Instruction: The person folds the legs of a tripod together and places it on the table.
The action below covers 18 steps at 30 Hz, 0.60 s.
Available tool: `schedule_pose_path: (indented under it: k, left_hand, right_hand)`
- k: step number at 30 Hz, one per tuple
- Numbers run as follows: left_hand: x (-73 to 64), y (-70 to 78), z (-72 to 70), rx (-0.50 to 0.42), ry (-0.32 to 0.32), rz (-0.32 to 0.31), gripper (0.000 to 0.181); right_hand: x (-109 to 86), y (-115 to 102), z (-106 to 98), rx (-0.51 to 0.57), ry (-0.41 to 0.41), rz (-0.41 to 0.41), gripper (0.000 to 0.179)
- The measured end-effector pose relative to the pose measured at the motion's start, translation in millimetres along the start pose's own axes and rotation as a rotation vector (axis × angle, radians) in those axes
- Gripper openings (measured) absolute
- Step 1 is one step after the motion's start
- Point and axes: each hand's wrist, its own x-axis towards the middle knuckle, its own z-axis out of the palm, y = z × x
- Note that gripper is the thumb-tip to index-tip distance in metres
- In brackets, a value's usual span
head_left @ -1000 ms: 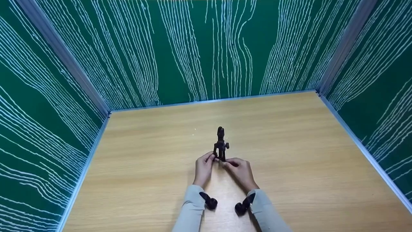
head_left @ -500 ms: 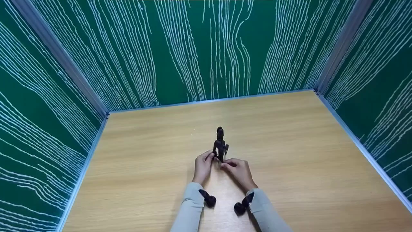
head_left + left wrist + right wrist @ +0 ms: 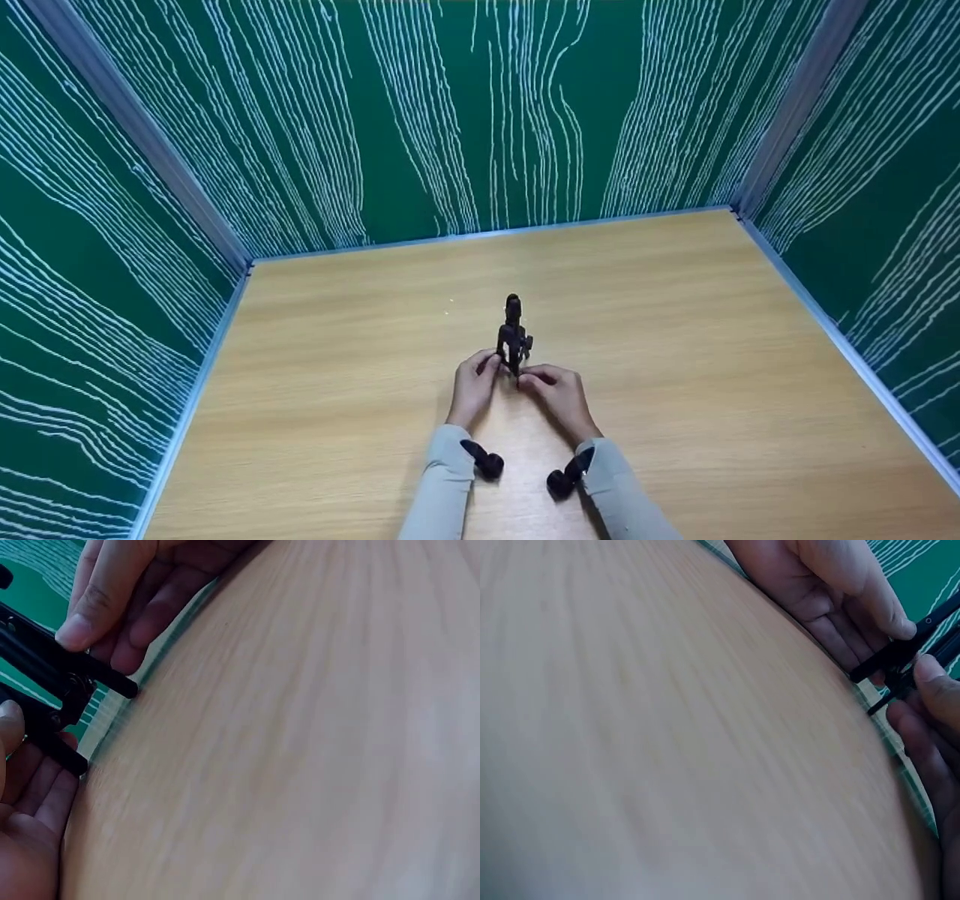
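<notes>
In the head view a small black tripod [image 3: 514, 330] with a side knob stands upright at mid-table. My left hand [image 3: 472, 388] pinches one of its legs from the left. From the right, my right hand [image 3: 559, 394] pinches another leg low down between thumb and fingers. The left wrist view has two black leg ends [image 3: 118, 680] apart from each other, one by each hand. In the right wrist view one leg [image 3: 881, 664] lies under the left thumb, and a thinner-looking one is beside the right fingers. The third leg is partly hidden.
A light wooden table [image 3: 360, 360] lies under everything. Green walls [image 3: 405, 112] with white wavy lines enclose its back and sides. Tiny pale specks [image 3: 448, 306] lie left of the tripod. Black wrist cameras [image 3: 489, 466] jut inward from both sleeves.
The tripod leg at my right hand has shifted slightly left, nearer the other legs. My right fingers followed it and have changed position a little. My left hand has stayed nearly still.
</notes>
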Motion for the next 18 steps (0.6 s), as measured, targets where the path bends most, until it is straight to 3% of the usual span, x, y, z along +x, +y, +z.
schedule_pose_path:
  k: [5, 10, 18]
  left_hand:
    - [-3.3, -0.1, -1.4, -0.134, 0.064, -0.045, 0.024]
    - [-8.1, -1.6, -0.8, -0.180, 0.140, -0.064, 0.022]
    - [-18.3, 1.2, 4.8, -0.221, 0.136, -0.055, 0.026]
  right_hand:
    - [2.2, -0.5, -0.6, 0.023, 0.045, -0.007, 0.018]
    - [4.9, 4.4, -0.9, 0.022, 0.108, -0.046, 0.024]
    - [6.8, 1.0, -3.1, -0.005, 0.106, 0.010, 0.025]
